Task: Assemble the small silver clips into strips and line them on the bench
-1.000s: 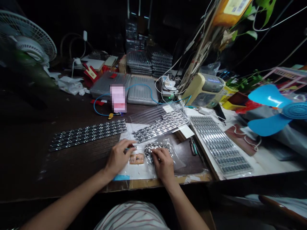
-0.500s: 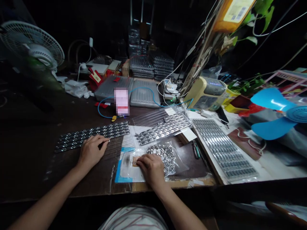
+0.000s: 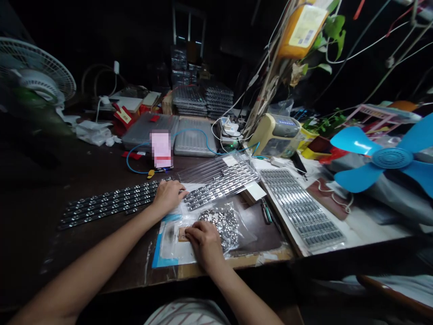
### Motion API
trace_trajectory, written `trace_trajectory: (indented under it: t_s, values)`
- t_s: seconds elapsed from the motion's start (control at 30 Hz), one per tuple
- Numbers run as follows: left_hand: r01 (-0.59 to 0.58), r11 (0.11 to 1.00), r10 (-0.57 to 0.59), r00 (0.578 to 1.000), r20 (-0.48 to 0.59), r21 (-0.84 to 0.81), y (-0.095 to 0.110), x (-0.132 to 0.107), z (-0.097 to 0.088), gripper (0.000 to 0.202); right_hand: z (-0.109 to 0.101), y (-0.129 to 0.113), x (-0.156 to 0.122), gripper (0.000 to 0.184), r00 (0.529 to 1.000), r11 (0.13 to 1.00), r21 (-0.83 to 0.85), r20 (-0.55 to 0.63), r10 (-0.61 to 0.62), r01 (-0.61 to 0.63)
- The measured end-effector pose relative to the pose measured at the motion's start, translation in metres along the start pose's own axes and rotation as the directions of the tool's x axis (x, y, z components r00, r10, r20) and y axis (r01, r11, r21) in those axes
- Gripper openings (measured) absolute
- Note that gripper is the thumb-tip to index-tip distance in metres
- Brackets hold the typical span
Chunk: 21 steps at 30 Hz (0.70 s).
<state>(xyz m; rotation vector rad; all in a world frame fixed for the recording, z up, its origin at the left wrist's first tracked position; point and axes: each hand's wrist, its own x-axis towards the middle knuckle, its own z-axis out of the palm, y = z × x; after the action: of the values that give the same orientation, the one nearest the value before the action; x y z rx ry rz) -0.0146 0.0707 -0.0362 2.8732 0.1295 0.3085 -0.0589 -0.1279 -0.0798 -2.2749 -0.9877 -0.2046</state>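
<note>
My left hand (image 3: pixel 168 195) rests, fingers curled, on the right end of a long dark tray of small metal parts (image 3: pixel 104 205), next to a clear tray of similar parts (image 3: pixel 221 181). Whether it grips anything is hidden. My right hand (image 3: pixel 203 241) is closed, fingertips pressed on a small orange-brown piece (image 3: pixel 182 233) lying on a white sheet. Just right of it sits a clear bag with a heap of shiny metal pieces (image 3: pixel 223 223).
A filled parts tray (image 3: pixel 301 208) lies to the right, with tweezers (image 3: pixel 265 211) beside it. Behind are grey tray lids (image 3: pixel 194 137), tray stacks (image 3: pixel 203 97), a blue cable (image 3: pixel 135 155), a beige machine (image 3: pixel 275 133), a white fan (image 3: pixel 37 79) and a blue fan (image 3: pixel 389 160).
My left hand went from the orange piece out left along the dark tray, then back to that tray's right end. My right hand shifted from the metal heap onto the orange piece.
</note>
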Motion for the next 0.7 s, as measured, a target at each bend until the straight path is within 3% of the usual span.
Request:
trace_trajectory:
  t_s: [0.3, 0.4, 0.5, 0.6, 0.7]
  values:
    - [0.001, 0.999, -0.001, 1.000, 0.007, -0.043, -0.001, -0.006, 0.012, 0.013, -0.037, 0.033, -0.009, 0.040, 0.998, 0.932, -0.359, 0.017, 0.061, -0.051]
    - [-0.005, 0.994, 0.003, 1.000, -0.019, -0.109, -0.004, -0.010, 0.010, 0.023, -0.035, 0.039, -0.013, 0.026, 0.997, 0.941, -0.333, 0.021, 0.068, -0.057]
    - [-0.020, 0.949, 0.004, 0.999, -0.050, -0.314, -0.008, -0.022, 0.002, 0.028, -0.028, 0.039, -0.009, 0.007, 0.997, 0.960, -0.268, -0.023, 0.074, -0.077]
    - [-0.024, 0.877, 0.016, 1.000, -0.019, -0.480, -0.006, -0.046, -0.005, 0.025, -0.023, 0.039, -0.003, 0.005, 0.995, 0.972, -0.219, -0.068, 0.066, -0.080]
    - [0.007, 0.846, 0.005, 1.000, 0.022, -0.533, 0.003, -0.076, -0.004, 0.019, -0.022, 0.040, 0.000, 0.008, 0.990, 0.984, -0.166, -0.129, 0.049, -0.071]
